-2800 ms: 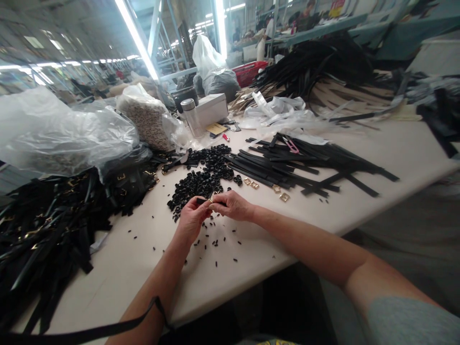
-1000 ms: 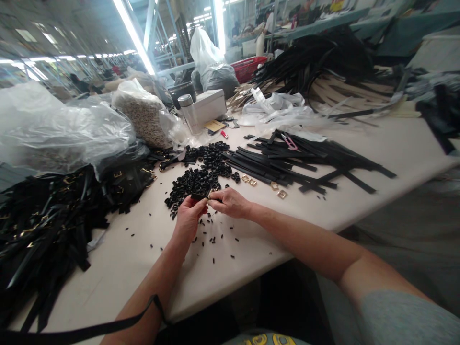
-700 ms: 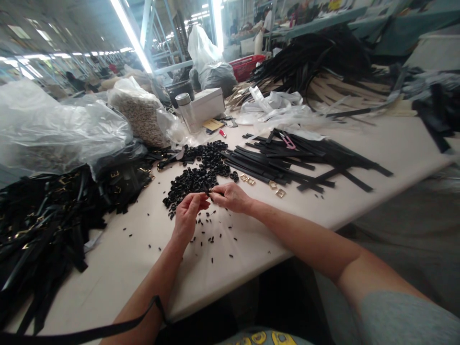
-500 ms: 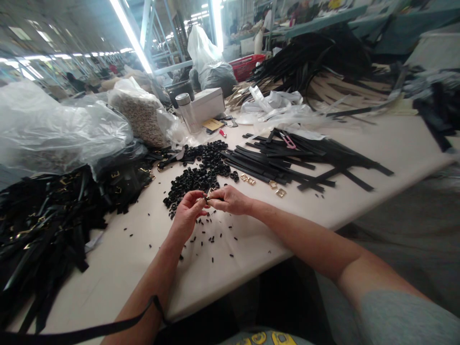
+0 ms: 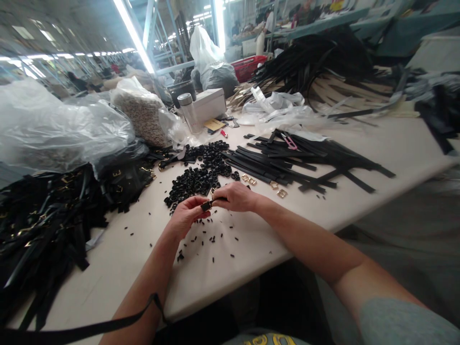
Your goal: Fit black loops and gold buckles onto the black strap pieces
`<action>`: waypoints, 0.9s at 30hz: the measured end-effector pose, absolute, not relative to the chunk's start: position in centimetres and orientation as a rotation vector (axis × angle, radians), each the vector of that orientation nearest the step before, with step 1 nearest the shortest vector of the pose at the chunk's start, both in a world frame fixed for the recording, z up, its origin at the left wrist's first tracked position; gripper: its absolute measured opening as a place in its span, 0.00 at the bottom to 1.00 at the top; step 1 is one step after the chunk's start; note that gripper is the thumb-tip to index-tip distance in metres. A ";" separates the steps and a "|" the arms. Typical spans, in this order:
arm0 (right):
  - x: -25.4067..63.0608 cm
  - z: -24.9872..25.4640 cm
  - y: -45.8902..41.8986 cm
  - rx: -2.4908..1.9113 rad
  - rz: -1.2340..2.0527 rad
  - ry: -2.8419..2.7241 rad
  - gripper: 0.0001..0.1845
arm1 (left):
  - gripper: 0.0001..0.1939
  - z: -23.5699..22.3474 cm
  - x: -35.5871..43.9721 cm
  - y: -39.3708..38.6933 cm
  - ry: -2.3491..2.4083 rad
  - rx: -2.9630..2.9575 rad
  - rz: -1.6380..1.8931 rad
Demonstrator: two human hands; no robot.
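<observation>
Fingers [image 5: 196,210] of left hand [image 5: 184,215] and right hand [image 5: 237,197] pinch a black strap [image 5: 206,206] — black loops [image 5: 192,181] heaped just beyond, gold buckles [image 5: 252,182] nearby.

Held strap [image 5: 206,206]: leather-like, smooth, slight sheen. Loops [image 5: 196,179] in the pile: smooth, semi-gloss; leather or plastic, can't tell. Loose strips [image 5: 294,155]: flat, mostly matt, leather-like. Buckles [image 5: 282,193]: shiny gold-tone metal. Table top [image 5: 125,278]: smooth, matt, material unclear. Big bag [image 5: 64,120] at left: clear plastic film, crinkled, glossy. Flask [image 5: 190,115]: see-through-looking body, lid with a metallic sheen. Box [image 5: 212,104]: matt, card-like. Basket [image 5: 249,67]: plastic-looking. Snips [image 5: 290,143]: plastic-looking handle. Sleeve [image 5: 406,316]: matt cloth, soft knit look.
</observation>
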State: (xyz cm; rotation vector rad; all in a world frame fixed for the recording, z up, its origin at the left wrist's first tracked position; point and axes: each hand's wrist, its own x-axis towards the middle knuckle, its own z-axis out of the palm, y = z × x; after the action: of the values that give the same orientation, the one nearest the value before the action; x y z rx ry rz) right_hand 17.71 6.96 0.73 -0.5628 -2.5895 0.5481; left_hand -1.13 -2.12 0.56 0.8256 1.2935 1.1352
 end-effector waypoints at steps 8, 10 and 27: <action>17.5 0.8 7.6 -0.470 0.203 -2.392 0.09 | 0.16 0.0 -0.5 -1.8 1.379 0.807 1.199; 17.5 0.8 7.5 -0.567 0.224 -2.276 0.09 | 0.16 -0.1 -0.4 -1.8 1.350 0.736 1.285; 14.9 -1.3 5.6 -0.507 1.981 -1.435 0.25 | 0.16 -0.6 1.4 -2.0 1.319 0.854 1.417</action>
State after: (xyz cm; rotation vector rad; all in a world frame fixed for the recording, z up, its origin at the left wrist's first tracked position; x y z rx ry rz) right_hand 14.88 5.59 -1.29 -0.5072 -1.4353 1.9812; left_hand 1.40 -1.95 -0.56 0.8536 1.3188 1.4172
